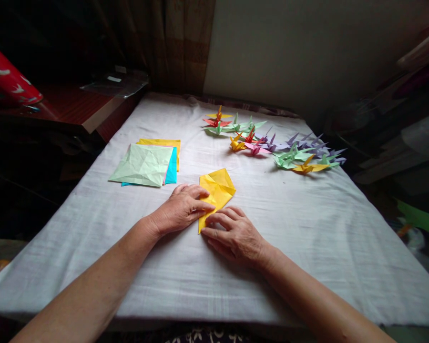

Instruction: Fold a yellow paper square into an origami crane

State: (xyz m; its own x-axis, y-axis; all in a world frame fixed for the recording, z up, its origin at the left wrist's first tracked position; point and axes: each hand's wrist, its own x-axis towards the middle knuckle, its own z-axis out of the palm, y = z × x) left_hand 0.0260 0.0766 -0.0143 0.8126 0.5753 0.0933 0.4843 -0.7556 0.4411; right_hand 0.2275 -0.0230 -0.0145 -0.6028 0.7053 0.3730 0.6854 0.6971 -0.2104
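A partly folded yellow paper (218,190) lies on the white cloth (164,276) in the middle of the table. My left hand (182,207) lies flat on its left edge, fingers stretched and pressing the fold. My right hand (232,233) rests at the paper's lower tip, fingers spread flat against the cloth and the paper's edge. Neither hand grips the paper; both press it down.
A stack of creased paper squares (146,164), pale green on top with blue and yellow beneath, lies to the left. Several folded paper cranes (271,143) in many colours spread across the far right. A dark wooden stand (75,107) and a red object (7,78) stand at left.
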